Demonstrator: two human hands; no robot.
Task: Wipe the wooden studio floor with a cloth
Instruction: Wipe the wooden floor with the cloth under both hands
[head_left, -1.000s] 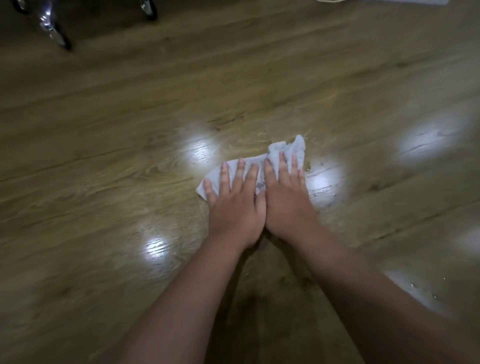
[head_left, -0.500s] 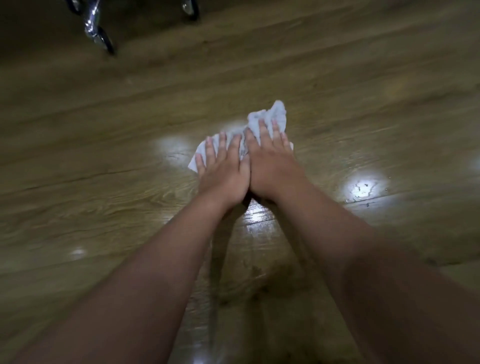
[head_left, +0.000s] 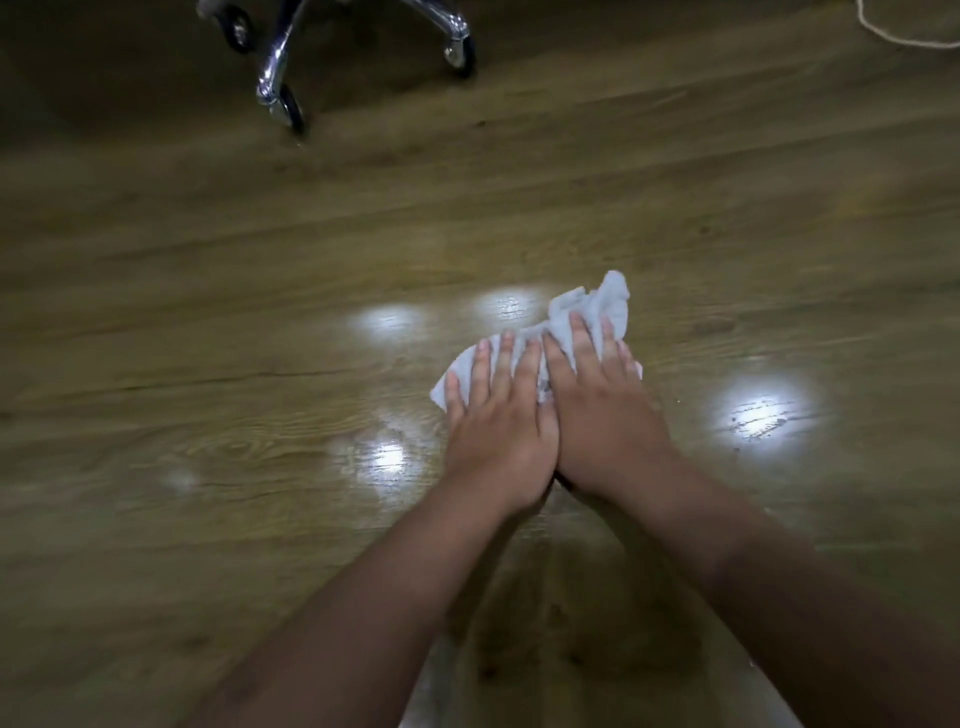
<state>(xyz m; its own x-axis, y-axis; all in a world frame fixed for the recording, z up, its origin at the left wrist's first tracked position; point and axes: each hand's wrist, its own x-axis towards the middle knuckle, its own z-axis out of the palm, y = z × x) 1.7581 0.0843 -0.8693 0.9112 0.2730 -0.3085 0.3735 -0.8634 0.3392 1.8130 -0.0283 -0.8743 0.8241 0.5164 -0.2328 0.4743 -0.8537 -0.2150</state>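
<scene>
Here, glossy wooden floor (head_left: 208, 322), both hands (head_left: 550, 415) flat on white cloth (head_left: 597, 306), no grip, chair casters (head_left: 283, 106) seemingly beyond.

Two hands (head_left: 553, 421), one cloth (head_left: 589, 312), three chair castors (head_left: 288, 106).

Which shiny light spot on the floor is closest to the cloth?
The spot just left of the cloth top, almost touching it. The other spots lie farther off on the floor.

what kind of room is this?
Likely an indoor office or studio room: glossy wood-plank floor reflecting overhead lights, the chrome wheeled base of a chair at the top, and a pale cord lying in the far corner.
</scene>
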